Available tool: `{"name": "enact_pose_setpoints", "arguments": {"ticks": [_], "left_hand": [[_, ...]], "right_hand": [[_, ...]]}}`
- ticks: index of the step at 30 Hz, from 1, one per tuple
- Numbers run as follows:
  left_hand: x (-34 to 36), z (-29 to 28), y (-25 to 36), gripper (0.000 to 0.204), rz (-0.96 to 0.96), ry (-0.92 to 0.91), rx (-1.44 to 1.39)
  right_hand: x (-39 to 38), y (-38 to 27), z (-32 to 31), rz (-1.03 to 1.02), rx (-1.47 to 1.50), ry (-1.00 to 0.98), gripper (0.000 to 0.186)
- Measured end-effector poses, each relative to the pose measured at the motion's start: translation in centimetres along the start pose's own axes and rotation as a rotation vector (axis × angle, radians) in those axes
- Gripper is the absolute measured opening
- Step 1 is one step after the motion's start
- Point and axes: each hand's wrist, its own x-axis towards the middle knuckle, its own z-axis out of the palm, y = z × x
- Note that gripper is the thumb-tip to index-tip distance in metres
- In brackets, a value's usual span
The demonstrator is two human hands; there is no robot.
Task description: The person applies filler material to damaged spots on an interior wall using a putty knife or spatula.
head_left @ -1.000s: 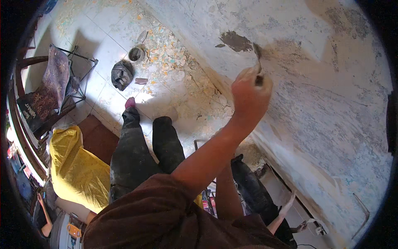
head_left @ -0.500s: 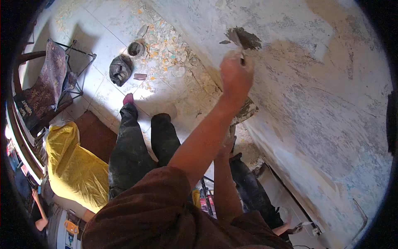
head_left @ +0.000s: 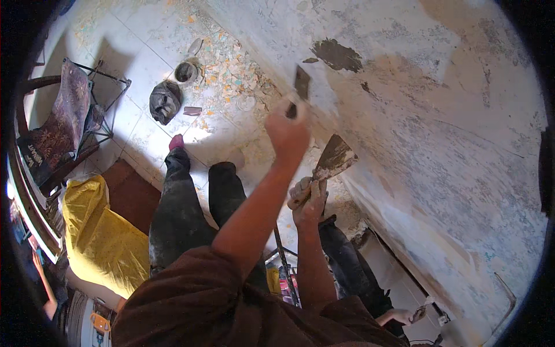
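Observation:
My left hand [head_left: 287,130] grips a narrow putty knife [head_left: 301,84], its dark blade raised beside the pale, mottled wall [head_left: 457,133]; motion blurs the fingers. A dark, irregular patch [head_left: 338,55] marks the wall above it, with a smaller smear below. Closer to me, my right hand [head_left: 309,202] is wrapped round the handle of a wide scraper [head_left: 335,155], whose blade is upturned and smeared with grey and white paste.
Flakes litter the tiled floor [head_left: 139,141] around a tub [head_left: 186,72] and black bag [head_left: 166,101]. At left stand a folding chair [head_left: 69,115] and yellow sack [head_left: 98,237]. Other people's hands show at lower right [head_left: 396,317] and far left [head_left: 40,269].
My left hand has moved left and down, away from the dark patch, with its knife. My right hand and the wide scraper have risen into view from behind my left arm.

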Motion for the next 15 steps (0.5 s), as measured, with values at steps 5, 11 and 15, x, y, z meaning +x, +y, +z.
{"name": "enact_pose_setpoints", "arguments": {"ticks": [5, 11, 15], "left_hand": [[7.0, 1.3, -9.3, 0.011, 0.029, 0.015, 0.166], [8.2, 3.0, -12.2, 0.015, -0.199, -0.071, -0.101], [9.9, 3.0, -12.6, 0.017, -0.257, -0.151, -0.122]], "right_hand": [[0.9, 1.3, 1.8, -0.058, -0.017, 0.059, 0.008], [2.0, 2.5, 1.5, -0.078, 0.01, 0.095, 0.013], [2.2, 3.6, 1.0, -0.101, -0.006, 0.064, 0.015]]}}
